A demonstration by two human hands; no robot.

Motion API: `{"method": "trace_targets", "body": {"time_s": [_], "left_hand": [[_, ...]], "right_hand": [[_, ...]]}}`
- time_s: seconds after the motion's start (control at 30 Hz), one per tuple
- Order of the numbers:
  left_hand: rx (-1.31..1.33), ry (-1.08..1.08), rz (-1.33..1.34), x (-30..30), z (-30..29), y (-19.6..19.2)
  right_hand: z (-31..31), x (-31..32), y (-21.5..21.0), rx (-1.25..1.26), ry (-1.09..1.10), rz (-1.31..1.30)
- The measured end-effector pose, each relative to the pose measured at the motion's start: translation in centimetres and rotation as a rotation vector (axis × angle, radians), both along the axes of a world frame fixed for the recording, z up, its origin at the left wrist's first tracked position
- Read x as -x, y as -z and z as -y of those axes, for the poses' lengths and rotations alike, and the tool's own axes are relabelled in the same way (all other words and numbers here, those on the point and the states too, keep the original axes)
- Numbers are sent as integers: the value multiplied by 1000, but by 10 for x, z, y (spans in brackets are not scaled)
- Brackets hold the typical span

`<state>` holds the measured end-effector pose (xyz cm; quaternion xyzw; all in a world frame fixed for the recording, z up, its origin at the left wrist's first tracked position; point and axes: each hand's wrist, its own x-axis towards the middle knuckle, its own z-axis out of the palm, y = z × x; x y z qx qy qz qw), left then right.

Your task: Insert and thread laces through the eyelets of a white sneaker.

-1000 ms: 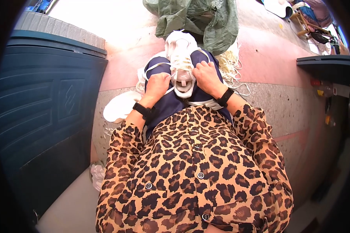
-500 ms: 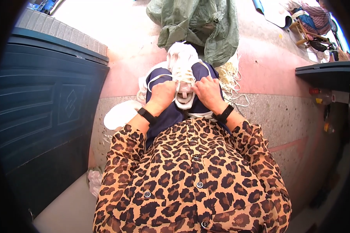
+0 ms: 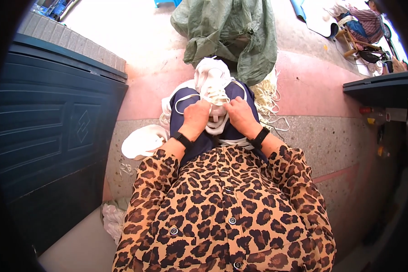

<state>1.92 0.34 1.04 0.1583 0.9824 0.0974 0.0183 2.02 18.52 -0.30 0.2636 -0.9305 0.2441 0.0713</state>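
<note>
A white sneaker (image 3: 209, 74) rests between my knees, its heel opening toward me and its tongue (image 3: 217, 111) showing pinkish white. Cream shoelace (image 3: 216, 94) crosses its upper in rows, and a loose loop lies over my left knee. My left hand (image 3: 196, 116) is closed at the left side of the eyelets, pinching the shoelace. On the opposite side my right hand (image 3: 241, 116) pinches the shoelace too, close to the eyelets. The fingertips of both hands are partly hidden by the knuckles.
Beyond the sneaker stands a green woven sack (image 3: 226, 36). Loose cream laces (image 3: 267, 93) pile up right of my knees. Another white shoe (image 3: 143, 141) lies on the floor at left. A dark blue door (image 3: 54, 113) is at left; a person (image 3: 365, 22) sits far right.
My left hand has moved right, closer to the sneaker's middle and to my right hand. The sneaker sits slightly lower in view as the head view shifts. Both hands stay at the laces.
</note>
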Motion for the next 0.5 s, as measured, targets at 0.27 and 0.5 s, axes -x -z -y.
{"method": "trace_targets", "body": {"time_s": [0.27,0.5], "left_hand": [[2,-67,-147,3,15,5],[26,155,-134,-2,15,-9]], "right_hand": [[3,26,0,-150,-75,-30],[0,31,2,-213,-167,-16]]}}
